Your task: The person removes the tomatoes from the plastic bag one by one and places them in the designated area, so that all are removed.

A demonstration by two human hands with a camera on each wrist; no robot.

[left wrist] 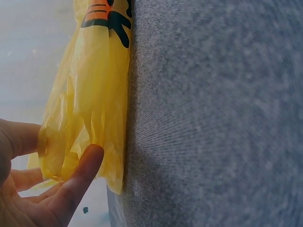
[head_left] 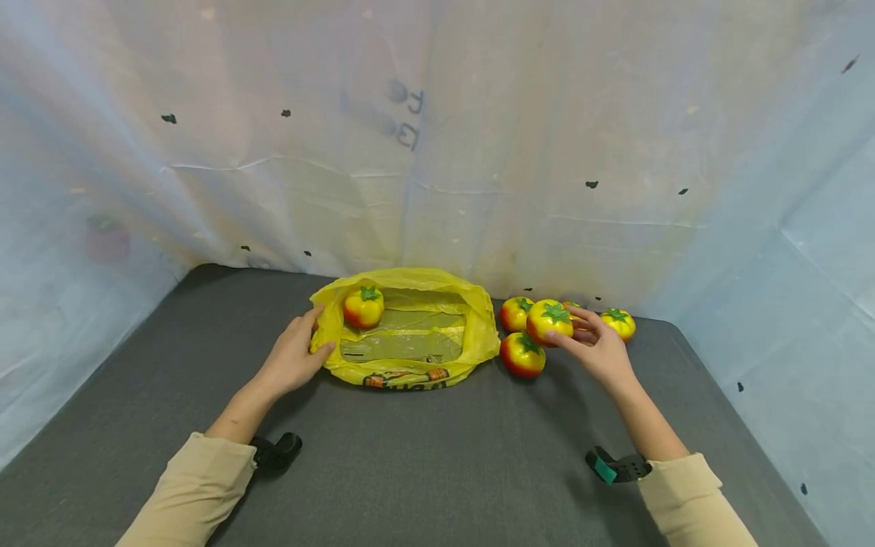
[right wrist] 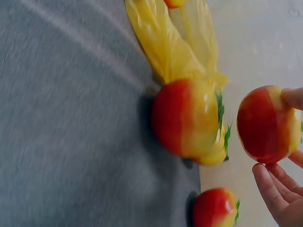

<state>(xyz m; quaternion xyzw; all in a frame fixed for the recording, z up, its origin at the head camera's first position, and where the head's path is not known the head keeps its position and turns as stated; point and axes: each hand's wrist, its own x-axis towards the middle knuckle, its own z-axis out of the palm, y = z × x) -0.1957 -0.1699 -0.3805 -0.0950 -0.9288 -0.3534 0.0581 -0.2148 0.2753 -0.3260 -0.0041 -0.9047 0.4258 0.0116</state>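
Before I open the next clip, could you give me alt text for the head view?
A person's right hand holds a red-and-yellow fruit near similar fruits on a dark table; the left hand grips the side of an open yellow bag with one fruit inside.

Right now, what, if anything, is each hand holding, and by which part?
The right hand holds a red-and-yellow fruit by its sides, between thumb and fingers. The left hand holds the yellow bag by its left end.
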